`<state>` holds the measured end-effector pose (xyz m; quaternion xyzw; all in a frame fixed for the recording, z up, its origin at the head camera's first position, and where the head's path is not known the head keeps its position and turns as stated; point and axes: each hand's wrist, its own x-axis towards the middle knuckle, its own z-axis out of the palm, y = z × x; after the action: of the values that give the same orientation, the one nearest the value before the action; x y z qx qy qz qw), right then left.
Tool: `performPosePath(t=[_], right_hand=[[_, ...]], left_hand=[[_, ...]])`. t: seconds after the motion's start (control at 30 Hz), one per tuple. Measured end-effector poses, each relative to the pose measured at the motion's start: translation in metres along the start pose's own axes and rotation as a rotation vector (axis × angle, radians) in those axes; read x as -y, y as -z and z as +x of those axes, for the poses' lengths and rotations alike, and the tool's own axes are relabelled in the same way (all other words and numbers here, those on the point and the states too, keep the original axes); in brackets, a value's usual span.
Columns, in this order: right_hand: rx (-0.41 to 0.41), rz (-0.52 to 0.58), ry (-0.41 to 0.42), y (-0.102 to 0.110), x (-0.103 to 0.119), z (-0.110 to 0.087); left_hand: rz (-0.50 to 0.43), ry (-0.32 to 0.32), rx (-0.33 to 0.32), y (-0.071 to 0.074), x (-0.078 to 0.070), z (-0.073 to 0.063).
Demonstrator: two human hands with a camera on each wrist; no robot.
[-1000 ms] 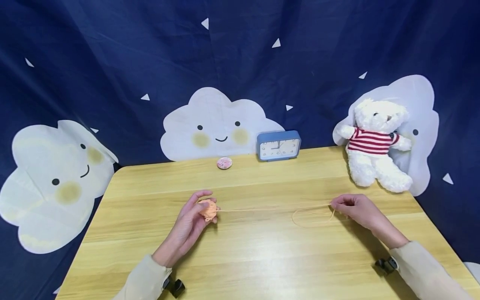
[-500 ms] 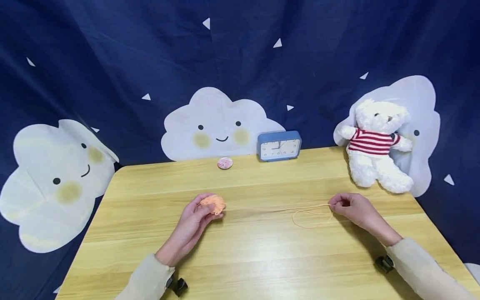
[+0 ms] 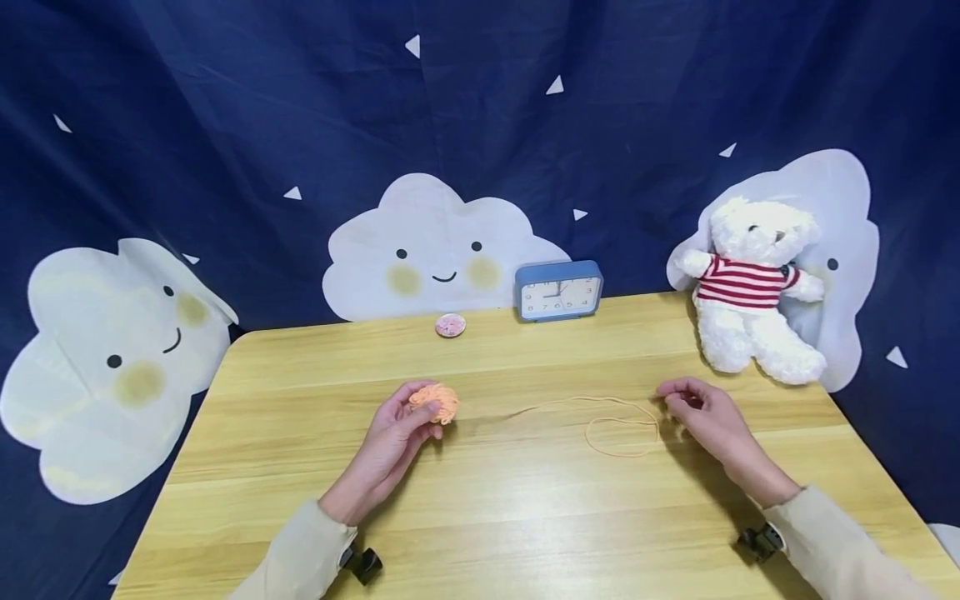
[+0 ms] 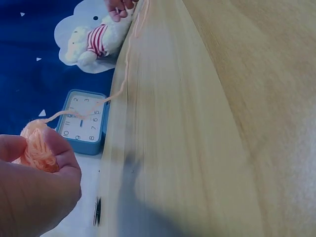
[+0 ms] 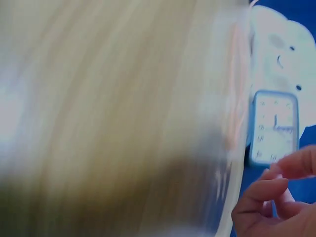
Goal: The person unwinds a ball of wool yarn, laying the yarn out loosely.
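Observation:
A small bundle of peach yarn (image 3: 438,403) is gripped between the thumb and fingers of my left hand (image 3: 393,429), over the left-middle of the table. In the left wrist view the wound strands of the yarn bundle (image 4: 38,150) show between thumb and fingers. From it a loose strand (image 4: 127,64) runs off to the right, and the strand's looped end (image 3: 622,455) lies close beside my right hand (image 3: 708,421). That hand hovers just right of the loop, fingers loosely bent, nothing visible between them. In the right wrist view its fingers (image 5: 259,195) appear at the lower right.
A blue clock (image 3: 558,292) stands at the back edge of the wooden table (image 3: 510,517), with a pink round piece (image 3: 450,325) to its left. At the back right sits a white teddy bear (image 3: 750,287) in a striped shirt. A dark blue cloud-patterned curtain (image 3: 480,108) hangs behind.
My right hand has let go of the yarn strand, which now lies slack in a loop. The left hand has moved slightly right with the bundle, turning it in its fingers.

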<state>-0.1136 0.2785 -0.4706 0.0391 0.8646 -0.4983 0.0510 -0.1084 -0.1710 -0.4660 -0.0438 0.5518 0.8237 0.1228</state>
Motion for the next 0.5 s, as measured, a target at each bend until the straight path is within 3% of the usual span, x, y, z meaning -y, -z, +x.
performPosePath(t=[0.13, 0.27, 0.5], right_hand=[[0.017, 0.165, -0.021, -0.014, 0.017, -0.003], [0.091, 0.291, 0.022, -0.033, 0.034, -0.003], [0.330, 0.403, 0.102, -0.074, 0.050, 0.005]], left_hand=[[-0.011, -0.005, 0.006, -0.002, 0.000, 0.000], [-0.025, -0.006, 0.024, -0.004, 0.000, 0.001], [-0.020, -0.002, 0.037, -0.008, -0.001, -0.001]])
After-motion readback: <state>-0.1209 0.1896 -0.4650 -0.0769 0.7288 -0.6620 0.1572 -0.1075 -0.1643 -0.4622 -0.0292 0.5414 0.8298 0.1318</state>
